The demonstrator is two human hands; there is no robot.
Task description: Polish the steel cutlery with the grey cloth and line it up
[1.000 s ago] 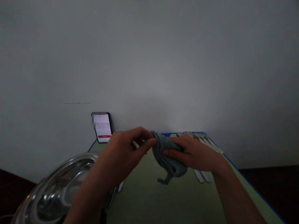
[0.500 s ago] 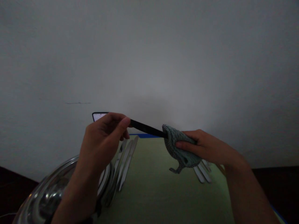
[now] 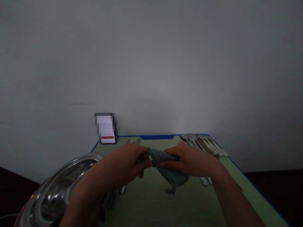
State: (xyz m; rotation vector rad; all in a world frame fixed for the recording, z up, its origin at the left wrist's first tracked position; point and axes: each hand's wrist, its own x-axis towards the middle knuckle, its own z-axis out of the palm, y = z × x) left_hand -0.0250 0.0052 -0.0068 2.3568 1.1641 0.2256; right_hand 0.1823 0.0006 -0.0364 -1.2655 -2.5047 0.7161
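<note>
My left hand [image 3: 132, 162] is closed on the end of a slim black handle [image 3: 153, 163], with thumb and fingers pinched together. Only a short bit of the handle shows; its other end is inside a grey-green cloth [image 3: 174, 176]. My right hand [image 3: 189, 159] grips this cloth around the handle, thumb on the near side. The cloth's lower part hangs down with a small loop at the bottom. Both hands are close together above the green table [image 3: 165, 208]. What kind of utensil the handle belongs to is hidden.
A shiny metal bowl or pot [image 3: 50, 197] stands at the left front. Several table knives [image 3: 123, 189] lie partly behind my left arm. Spoons and other cutlery [image 3: 196, 140] lie at the back right. A phone [image 3: 106, 126] leans against the wall [image 3: 151, 69].
My left hand has moved right and down, up to the cloth, and most of the black handle is now covered. My right hand and the cloth have shifted left and lower.
</note>
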